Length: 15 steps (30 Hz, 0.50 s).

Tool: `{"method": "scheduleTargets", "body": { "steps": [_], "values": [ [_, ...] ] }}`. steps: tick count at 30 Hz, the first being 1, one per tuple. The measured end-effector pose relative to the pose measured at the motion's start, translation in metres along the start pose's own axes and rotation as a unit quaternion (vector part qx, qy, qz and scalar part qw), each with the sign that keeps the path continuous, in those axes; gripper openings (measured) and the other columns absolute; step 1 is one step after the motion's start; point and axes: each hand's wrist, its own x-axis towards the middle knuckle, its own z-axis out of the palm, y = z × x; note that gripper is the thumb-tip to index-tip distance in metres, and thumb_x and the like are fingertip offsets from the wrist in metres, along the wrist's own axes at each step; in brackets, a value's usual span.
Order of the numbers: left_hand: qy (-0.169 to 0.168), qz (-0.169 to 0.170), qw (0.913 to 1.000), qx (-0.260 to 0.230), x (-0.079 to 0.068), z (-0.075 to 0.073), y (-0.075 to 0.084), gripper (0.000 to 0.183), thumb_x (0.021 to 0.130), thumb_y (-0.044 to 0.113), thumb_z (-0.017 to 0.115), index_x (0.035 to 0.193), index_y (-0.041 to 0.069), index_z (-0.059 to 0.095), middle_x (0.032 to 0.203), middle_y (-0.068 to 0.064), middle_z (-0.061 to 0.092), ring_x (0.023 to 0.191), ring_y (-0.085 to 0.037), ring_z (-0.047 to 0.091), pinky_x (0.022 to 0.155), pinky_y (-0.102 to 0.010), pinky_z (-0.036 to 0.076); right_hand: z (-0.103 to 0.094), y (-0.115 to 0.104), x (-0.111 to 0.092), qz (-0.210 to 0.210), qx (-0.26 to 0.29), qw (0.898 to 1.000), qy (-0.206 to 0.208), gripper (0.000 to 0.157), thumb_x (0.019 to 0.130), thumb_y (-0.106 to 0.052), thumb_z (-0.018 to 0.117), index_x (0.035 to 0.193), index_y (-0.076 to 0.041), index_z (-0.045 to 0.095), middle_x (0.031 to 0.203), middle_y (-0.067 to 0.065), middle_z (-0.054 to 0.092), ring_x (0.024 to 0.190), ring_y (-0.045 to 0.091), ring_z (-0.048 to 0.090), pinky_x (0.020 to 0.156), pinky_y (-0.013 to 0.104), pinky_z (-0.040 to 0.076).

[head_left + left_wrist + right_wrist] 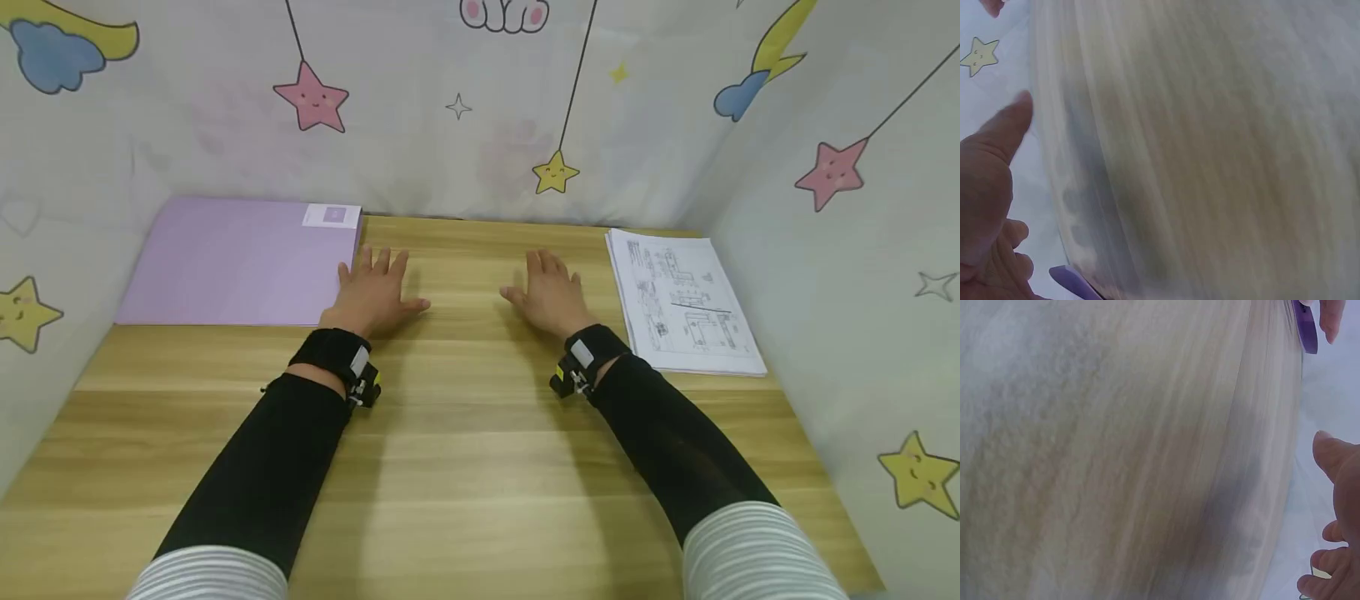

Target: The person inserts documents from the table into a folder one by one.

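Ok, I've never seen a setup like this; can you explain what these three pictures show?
There's no robot: these are a person's bare left hand and right hand. The wide picture comes from a camera on the head, looking forward and down. The other two come from the left wrist camera and right wrist camera. On the wooden table, a flat purple item, perhaps a folder, lies at the left; printed sheets lie at the right. Neither hand holds anything.
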Motion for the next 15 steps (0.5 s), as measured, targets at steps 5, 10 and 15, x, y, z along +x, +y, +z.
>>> {"method": "scheduleTargets", "body": {
  "steps": [5, 10, 15],
  "values": [
    [0.015, -0.004, 0.9996, -0.022, -0.008, -0.005, -0.017, 0.089, 0.079, 0.063, 0.043, 0.144, 0.019, 0.002, 0.152, -0.021, 0.007, 0.133, -0.045, -0.01, 0.098, -0.077, 0.006, -0.001, -0.006, -0.002, -0.016, 0.007, 1.0, 0.021, 0.079, 0.082, -0.057, 0.045, 0.14, -0.007, 0.023, 0.147, 0.018, 0.026, 0.133, 0.034, 0.022, 0.102, 0.06, 0.03],
    [0.023, -0.006, 0.9988, -0.044, -0.02, -0.01, -0.039, 0.088, 0.079, 0.061, 0.044, 0.144, 0.016, 0.005, 0.151, -0.023, 0.011, 0.132, -0.049, 0.0, 0.096, -0.078, 0.009, 0.002, -0.014, -0.01, -0.028, 0.024, 0.999, 0.003, 0.077, 0.083, -0.057, 0.042, 0.139, -0.006, 0.026, 0.146, 0.019, 0.028, 0.132, 0.033, 0.026, 0.104, 0.056, 0.031],
    [0.019, -0.017, 0.9986, -0.046, -0.03, -0.013, -0.067, 0.089, 0.08, 0.06, 0.044, 0.144, 0.011, 0.005, 0.15, -0.026, 0.01, 0.131, -0.05, 0.0, 0.095, -0.079, 0.008, 0.007, -0.022, -0.018, -0.025, 0.019, 0.999, -0.018, 0.076, 0.083, -0.058, 0.041, 0.138, -0.006, 0.028, 0.146, 0.017, 0.029, 0.131, 0.031, 0.027, 0.103, 0.058, 0.031]
  ]
}}
